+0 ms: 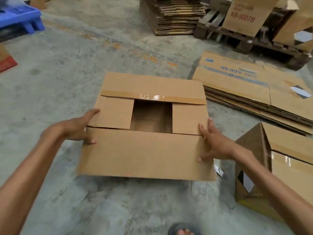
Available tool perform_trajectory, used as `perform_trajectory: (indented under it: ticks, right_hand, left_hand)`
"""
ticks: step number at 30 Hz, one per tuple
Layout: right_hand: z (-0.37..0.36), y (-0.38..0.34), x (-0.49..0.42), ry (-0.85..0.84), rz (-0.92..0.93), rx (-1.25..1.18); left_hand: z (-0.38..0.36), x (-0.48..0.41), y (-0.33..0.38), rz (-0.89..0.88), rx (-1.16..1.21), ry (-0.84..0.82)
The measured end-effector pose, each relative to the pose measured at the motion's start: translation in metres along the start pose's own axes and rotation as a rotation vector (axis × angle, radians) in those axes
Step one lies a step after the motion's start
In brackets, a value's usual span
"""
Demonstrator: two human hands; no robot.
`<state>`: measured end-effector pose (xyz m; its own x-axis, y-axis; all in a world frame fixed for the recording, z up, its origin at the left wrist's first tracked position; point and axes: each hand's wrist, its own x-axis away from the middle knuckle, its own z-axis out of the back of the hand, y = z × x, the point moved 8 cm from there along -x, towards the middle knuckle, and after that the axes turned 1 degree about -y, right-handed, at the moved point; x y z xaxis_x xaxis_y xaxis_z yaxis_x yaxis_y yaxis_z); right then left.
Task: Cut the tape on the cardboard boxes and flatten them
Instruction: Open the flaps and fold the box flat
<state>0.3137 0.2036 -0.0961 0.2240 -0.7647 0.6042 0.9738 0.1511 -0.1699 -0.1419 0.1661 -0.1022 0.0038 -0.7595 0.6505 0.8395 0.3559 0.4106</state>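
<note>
Cardboard box sits on concrete floor, centre frame, side flaps folded in, gap in the middle. Strip of tape along far flap's edge. Left grip spread against box's left edge, thumb on near flap. Right grip spread flat on right corner. Flattened boxes lie right of it; second box stands under right arm.

Your left forearm and right forearm are bare as far up as the view reaches. At the bottom edge, your foot sits in what looks like a dark sandal, toes uncovered, though it is blurred.
</note>
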Motion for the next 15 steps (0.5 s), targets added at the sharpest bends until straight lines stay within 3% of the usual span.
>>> perform_trajectory:
  ticks: [1, 3, 5, 7, 9, 11, 14, 15]
  right_hand:
    - [0.004, -0.008, -0.004, 0.027, -0.036, 0.092]
    - [0.022, -0.025, -0.008, -0.073, -0.137, 0.151]
    - [0.045, -0.044, -0.02, -0.163, -0.229, 0.071]
    - [0.065, -0.062, -0.038, -0.068, -0.35, -0.025]
    - [0.068, -0.075, -0.056, 0.04, -0.477, 0.0]
    - [0.056, -0.09, -0.079, 0.068, -0.491, 0.124]
    - [0.033, -0.081, -0.121, -0.078, -0.575, 0.139]
    - [0.034, -0.071, -0.147, -0.022, -0.567, 0.12]
  left_hand:
    - [0.003, -0.003, 0.007, 0.057, -0.19, 0.039]
    - [0.01, -0.009, 0.027, 0.163, -0.422, 0.044]
    - [0.025, -0.012, 0.059, 0.22, -0.38, 0.029]
    - [0.034, -0.023, 0.088, 0.275, -0.327, 0.083]
    - [0.022, -0.032, 0.1, 0.427, -0.346, 0.084]
    - [0.001, -0.045, 0.1, 0.509, -0.308, 0.133]
    - [-0.005, -0.059, 0.093, 0.526, -0.237, 0.268]
    - [-0.001, -0.062, 0.091, 0.523, -0.175, 0.296]
